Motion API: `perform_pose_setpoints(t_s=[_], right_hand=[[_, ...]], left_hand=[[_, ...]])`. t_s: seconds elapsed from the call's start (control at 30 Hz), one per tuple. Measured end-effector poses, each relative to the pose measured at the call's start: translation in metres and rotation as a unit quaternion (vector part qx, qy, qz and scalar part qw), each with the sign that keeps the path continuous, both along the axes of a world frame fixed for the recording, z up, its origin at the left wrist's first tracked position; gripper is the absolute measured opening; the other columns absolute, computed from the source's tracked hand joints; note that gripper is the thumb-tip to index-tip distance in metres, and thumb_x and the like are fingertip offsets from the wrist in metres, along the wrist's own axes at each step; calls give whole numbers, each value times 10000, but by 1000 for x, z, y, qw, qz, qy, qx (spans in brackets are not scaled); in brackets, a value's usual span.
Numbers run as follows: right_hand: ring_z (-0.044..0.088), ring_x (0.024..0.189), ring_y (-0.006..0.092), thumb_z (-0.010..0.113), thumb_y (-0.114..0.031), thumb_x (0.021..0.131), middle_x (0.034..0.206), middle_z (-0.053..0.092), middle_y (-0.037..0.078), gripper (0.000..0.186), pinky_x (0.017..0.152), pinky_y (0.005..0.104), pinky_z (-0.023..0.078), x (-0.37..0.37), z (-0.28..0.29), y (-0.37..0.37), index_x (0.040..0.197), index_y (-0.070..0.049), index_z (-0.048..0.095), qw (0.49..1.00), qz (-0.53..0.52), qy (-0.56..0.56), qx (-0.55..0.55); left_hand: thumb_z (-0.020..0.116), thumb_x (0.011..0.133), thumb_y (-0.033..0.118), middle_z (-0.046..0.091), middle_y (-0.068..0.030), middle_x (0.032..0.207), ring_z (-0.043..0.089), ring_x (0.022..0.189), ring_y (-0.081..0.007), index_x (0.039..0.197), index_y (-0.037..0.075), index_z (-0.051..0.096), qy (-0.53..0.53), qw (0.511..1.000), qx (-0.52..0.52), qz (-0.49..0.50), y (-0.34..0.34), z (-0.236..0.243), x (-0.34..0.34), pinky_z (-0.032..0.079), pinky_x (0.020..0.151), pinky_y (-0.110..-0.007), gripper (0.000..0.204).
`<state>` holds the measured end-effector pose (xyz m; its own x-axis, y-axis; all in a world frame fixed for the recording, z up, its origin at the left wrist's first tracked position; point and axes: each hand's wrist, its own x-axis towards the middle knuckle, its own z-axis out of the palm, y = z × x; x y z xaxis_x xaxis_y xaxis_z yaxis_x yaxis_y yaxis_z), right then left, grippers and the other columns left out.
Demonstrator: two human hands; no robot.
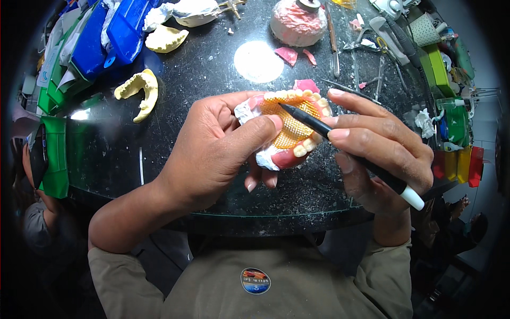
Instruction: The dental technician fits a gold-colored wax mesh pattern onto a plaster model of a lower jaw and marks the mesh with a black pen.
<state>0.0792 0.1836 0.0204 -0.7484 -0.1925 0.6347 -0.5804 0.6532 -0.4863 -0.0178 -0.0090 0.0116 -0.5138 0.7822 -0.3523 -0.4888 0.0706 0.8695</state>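
Observation:
My left hand (212,143) grips a dental model (284,162) with pink wax gums, a row of cream teeth and a gold mesh (295,127) across its palate. The thumb presses on the mesh, and the other fingers pass underneath. White plaster shows at the model's left edge. Between the thumb and fingers of my right hand (380,141) is a black pen-like tool (374,170) with a white rear end. Its dark tip lies over the mesh near the front teeth; whether it touches cannot be made out.
Yellowish dental casts (139,90) lie at the left, near blue bins (119,32). A pink-smeared plaster block (298,24) stands at the back, with pink wax scraps (287,55) before it. Metal hand tools (333,42) and a green holder (436,69) are to the right. White crumbs dot the black tabletop.

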Motion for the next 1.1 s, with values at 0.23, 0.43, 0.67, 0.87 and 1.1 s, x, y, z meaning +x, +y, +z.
perform_pose_setpoints(t_s=[0.23,0.43,0.67,0.87,1.1], right_hand=[[692,855,300,660,-108,861,819,684,162,136,839,534,547,1,2,1,935,5,644,1000,-2,1,3],[693,837,307,665,-109,859,815,683,167,143,828,523,552,-1,3,2,930,13,641,1000,-6,9,14],[693,814,301,670,-105,859,806,679,169,145,815,515,558,0,3,3,936,12,635,1000,-17,20,17],[692,795,298,670,-94,856,800,676,172,141,800,517,564,0,2,4,928,20,632,1000,-13,23,9],[691,795,317,685,-88,840,798,676,183,150,799,515,564,0,3,4,913,32,633,999,-28,23,16]], left_hand=[[546,905,233,663,-88,775,593,488,-64,1132,-66,550,5,1000,3,1,0,1,0,471,400,-149,375],[541,901,223,666,-86,765,589,472,-59,1119,-71,553,4,1000,-2,9,0,3,-1,460,383,-140,367],[522,904,189,676,-125,812,609,506,-68,1146,-86,527,3,1000,12,9,-1,-1,-2,496,416,-159,367],[533,901,196,677,-126,816,605,503,-66,1157,-86,521,-1,1000,12,15,-1,-2,-1,495,418,-159,381],[535,896,199,672,-109,822,607,518,-68,1158,-81,521,-11,1000,20,3,-2,-2,-3,496,421,-167,383]])
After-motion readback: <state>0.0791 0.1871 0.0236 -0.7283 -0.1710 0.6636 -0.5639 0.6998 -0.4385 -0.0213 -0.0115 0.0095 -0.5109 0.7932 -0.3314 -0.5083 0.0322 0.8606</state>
